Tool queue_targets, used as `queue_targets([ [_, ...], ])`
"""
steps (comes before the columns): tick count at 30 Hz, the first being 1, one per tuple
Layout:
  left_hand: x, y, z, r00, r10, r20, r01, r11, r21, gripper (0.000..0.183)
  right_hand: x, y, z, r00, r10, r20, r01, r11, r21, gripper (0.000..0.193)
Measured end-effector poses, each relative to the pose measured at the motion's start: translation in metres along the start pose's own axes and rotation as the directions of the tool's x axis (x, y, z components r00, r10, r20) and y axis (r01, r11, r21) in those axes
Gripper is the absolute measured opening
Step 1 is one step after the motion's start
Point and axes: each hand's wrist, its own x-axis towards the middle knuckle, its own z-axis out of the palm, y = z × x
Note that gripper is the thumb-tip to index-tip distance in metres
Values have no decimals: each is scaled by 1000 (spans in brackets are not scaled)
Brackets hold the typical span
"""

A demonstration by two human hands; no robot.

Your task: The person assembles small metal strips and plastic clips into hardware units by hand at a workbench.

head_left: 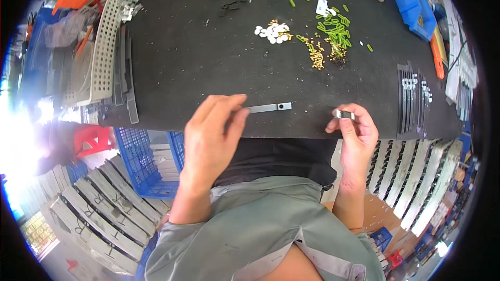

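Observation:
My left hand [212, 134] is over the near part of the black table, fingers curved and a gap between thumb and index finger. Beside its fingertips lies a narrow grey metal strip [264, 108] with a paler end block that has a dark round hole; the strip's left end reaches the hand and is partly hidden there. To the right, my right hand [359, 131] pinches a small silver-and-black metal piece [344, 115] between thumb and fingers, just above the table's front edge.
White oval pieces [275, 32], small brass-coloured parts [316, 58] and green oblong pieces [337, 32] lie in heaps further back. Dark strips [411, 101] with pale ends line up at right. A white perforated basket [104, 47] stands left; a blue bin [414, 5] sits far right.

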Motion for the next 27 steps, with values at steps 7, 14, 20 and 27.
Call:
queue_targets([
  [7, -6, -19, 1, 985, 152, 77, -165, 968, 191, 31, 8, 5, 15, 999, -9, 38, 9, 1000, -4, 18],
  [14, 6, -10, 4, 987, 150, 53, -158, 958, 239, 29, 15, 13, 29, 996, 56, 66, -55, 998, -17, 17],
  [20, 25, 1, 48, 929, 349, 124, -366, 916, 162, 33, 18, 17, 32, 997, 69, 24, -70, 997, 34, 19],
  [27, 35, 21, 77, 853, 512, 102, -516, 857, 11, 34, 16, 17, 26, 996, 84, 38, -87, 994, 64, 21],
])
